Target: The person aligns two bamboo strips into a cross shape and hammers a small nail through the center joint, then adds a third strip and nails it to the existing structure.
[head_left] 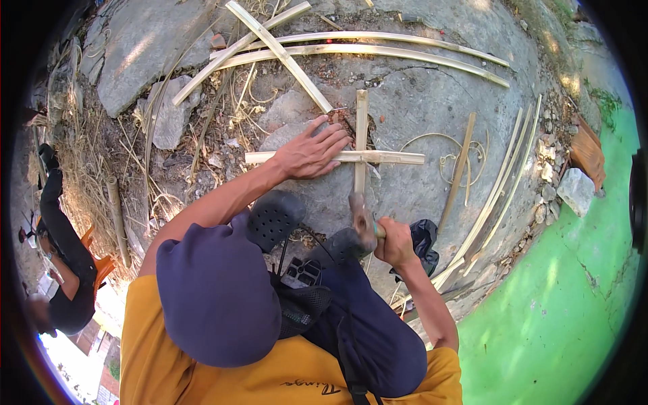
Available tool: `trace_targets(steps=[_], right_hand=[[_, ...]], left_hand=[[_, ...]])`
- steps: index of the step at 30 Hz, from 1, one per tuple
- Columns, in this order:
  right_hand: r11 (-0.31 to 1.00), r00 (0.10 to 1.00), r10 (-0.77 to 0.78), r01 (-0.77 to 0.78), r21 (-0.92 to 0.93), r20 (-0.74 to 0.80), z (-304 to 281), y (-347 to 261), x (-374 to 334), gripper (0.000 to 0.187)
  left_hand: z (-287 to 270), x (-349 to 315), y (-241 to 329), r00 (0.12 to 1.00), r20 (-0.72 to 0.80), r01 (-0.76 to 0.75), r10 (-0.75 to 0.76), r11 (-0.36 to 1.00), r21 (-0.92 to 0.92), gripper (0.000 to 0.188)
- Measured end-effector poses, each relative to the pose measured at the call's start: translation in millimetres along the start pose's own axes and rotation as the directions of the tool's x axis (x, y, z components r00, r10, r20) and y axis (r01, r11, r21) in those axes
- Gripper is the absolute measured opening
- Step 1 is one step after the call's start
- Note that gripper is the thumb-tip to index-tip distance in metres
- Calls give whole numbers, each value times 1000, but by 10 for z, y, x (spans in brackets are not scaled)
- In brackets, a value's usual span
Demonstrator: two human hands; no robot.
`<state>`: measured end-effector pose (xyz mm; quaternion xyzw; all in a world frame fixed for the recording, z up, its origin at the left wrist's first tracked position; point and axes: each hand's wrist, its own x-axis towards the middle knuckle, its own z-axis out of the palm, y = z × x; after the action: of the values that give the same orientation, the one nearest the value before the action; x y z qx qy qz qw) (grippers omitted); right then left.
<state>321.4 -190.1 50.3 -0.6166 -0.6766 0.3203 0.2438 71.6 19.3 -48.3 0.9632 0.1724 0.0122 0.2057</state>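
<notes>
Two pale bamboo strips lie crossed on the stone ground. The crosswise strip (395, 158) passes over the upright strip (362, 121). My left hand (312, 150) rests flat on the crosswise strip, left of the crossing, with its fingers stretched out and slightly apart. In my right hand (397, 244) is a hammer, gripped by its handle. The hammer's metal head (362, 219) hangs at the lower end of the upright strip; whether it touches the wood I cannot tell. A nail at the crossing cannot be made out.
Beyond my left hand lie another pair of crossed strips (268, 37) and two long strips (378, 48). More long strips (503, 179) lie to the right, near a loose stone (576, 191) and green ground (547, 310). A seated person (64, 263) is at far left.
</notes>
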Motion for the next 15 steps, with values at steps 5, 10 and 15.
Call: trace_targets(steps=[5, 10, 15], right_hand=[[999, 997, 7, -4, -40, 81, 77, 152, -46, 20], [940, 955, -295, 295, 173, -29, -14, 139, -52, 19], [996, 1000, -6, 5, 89, 14, -24, 90, -54, 14]], left_hand=[[19, 35, 7, 999, -48, -20, 19, 1000, -23, 60], [-44, 63, -21, 999, -40, -8, 7, 1000, -21, 60], [26, 29, 53, 1000, -12, -19, 18, 1000, -22, 60]])
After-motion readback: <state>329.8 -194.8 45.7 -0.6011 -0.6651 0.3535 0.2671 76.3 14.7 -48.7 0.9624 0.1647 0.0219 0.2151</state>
